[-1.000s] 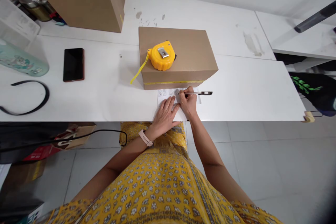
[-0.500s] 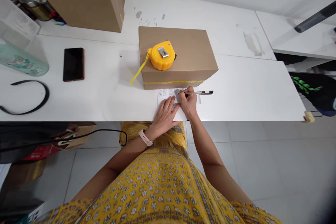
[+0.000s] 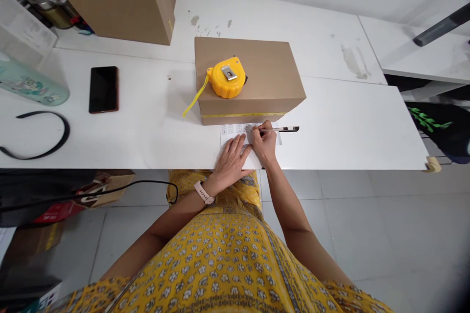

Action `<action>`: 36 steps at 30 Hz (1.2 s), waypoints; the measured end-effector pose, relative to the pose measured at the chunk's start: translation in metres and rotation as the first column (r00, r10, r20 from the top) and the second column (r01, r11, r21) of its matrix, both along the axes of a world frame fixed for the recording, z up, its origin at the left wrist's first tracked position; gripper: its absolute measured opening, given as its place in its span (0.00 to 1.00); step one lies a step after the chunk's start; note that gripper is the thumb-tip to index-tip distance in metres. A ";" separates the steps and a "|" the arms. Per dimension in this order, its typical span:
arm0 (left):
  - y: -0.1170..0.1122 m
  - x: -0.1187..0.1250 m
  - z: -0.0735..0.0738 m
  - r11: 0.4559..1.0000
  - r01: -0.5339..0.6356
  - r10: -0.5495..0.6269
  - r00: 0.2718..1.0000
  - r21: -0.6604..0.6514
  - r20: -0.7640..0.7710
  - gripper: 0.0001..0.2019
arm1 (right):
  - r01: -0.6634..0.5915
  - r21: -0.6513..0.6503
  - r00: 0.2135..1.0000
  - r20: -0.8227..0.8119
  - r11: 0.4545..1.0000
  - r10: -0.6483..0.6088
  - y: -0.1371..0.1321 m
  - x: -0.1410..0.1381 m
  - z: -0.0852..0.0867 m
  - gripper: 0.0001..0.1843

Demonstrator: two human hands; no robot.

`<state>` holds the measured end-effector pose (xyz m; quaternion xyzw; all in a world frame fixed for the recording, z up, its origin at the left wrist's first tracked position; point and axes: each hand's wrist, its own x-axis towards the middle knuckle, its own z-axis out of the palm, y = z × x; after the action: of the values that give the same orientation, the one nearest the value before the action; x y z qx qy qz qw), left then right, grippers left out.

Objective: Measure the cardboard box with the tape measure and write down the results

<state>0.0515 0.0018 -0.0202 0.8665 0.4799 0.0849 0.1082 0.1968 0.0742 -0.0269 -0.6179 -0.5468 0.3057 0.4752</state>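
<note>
My right hand (image 3: 265, 145) grips a pen (image 3: 288, 129), its tip on a white sheet of paper (image 3: 228, 140) that carries several columns of small dark writing. Flat on the same sheet lies my left hand (image 3: 230, 160), fingers stretched out, just left of the pen tip. Behind the paper stands a closed brown cardboard box (image 3: 266, 71) with a yellow strip along its front. On the box's top rests a yellow tape measure (image 3: 225, 83), its yellow wrist strap hanging over the left edge.
On the white table (image 3: 341, 127), a dark phone (image 3: 104, 89) lies to the left. Beyond it are a black curved band (image 3: 66, 132) and a mint-green bottle (image 3: 33, 83). A larger cardboard box (image 3: 110, 0) stands at the back left. The table's front edge runs below my hands.
The whole view has shifted very slightly. Both hands, the pen and the paper keep practically the same places.
</note>
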 end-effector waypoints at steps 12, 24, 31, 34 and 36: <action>0.000 0.001 0.001 1.000 -0.003 0.004 1.000 -0.015 0.007 0.40 | 0.020 -0.017 1.000 -0.015 1.000 -0.020 -0.001 -0.002 0.004 0.10; 0.000 0.000 0.000 1.000 -0.005 0.005 1.000 -0.021 0.009 0.41 | 0.021 -0.007 1.000 -0.015 1.000 -0.022 0.000 0.000 0.002 0.10; 0.000 -0.001 0.002 1.000 -0.001 0.001 1.000 -0.004 0.011 0.41 | 0.127 0.048 0.992 -0.032 0.991 -0.125 -0.003 -0.001 -0.003 0.13; 0.000 -0.001 -0.001 1.000 -0.004 0.003 0.999 0.008 0.037 0.41 | 0.294 0.166 0.956 -0.043 0.941 -0.291 -0.007 0.015 -0.005 0.13; -0.001 -0.002 -0.005 1.000 -0.001 -0.001 0.997 0.019 0.074 0.41 | 0.333 0.236 0.934 0.048 0.913 -0.353 -0.008 0.042 -0.008 0.11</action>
<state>0.0496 0.0010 -0.0250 0.8637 0.4748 0.1214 0.1176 0.2384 0.0659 -0.0350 -0.6597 -0.4816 0.1258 0.5630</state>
